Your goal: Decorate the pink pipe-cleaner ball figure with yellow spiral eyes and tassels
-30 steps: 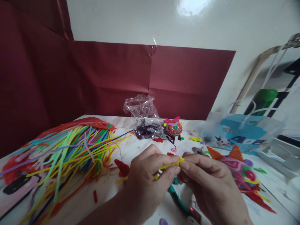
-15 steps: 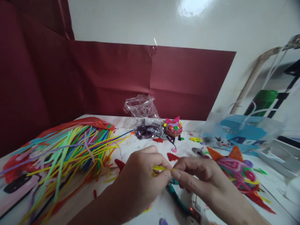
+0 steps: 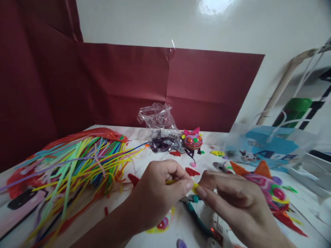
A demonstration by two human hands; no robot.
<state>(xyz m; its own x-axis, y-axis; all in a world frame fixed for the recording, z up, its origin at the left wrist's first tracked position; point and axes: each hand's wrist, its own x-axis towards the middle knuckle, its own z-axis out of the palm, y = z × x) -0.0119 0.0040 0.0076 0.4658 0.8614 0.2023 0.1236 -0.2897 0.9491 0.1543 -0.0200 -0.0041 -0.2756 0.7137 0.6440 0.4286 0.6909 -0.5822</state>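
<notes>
Between my two hands is a yellow pipe cleaner (image 3: 195, 187), its end bent into a small coil. My left hand (image 3: 162, 193) pinches it, and part of its length shows inside the curled fingers. My right hand (image 3: 232, 203) is closed at the coiled end, thumb and index finger on it. Below the hands lie green-handled pliers (image 3: 193, 215), partly covered by my right hand, beside a white device with a red light (image 3: 217, 229). Under my left wrist a yellow-edged coiled piece (image 3: 162, 224) shows in part.
A heap of colourful pipe cleaners (image 3: 85, 162) covers the left side, near a pink phone (image 3: 23, 210). Behind stand a clear plastic bag (image 3: 161, 131) and a pink-eared cat face (image 3: 192, 139). At right are an orange-eared cat face (image 3: 269, 189) and a blue-and-clear bag (image 3: 269, 144).
My right hand has shifted slightly right and down, showing the coiled yellow end. My left hand has turned a little, and the yellow-edged piece beneath it is more visible.
</notes>
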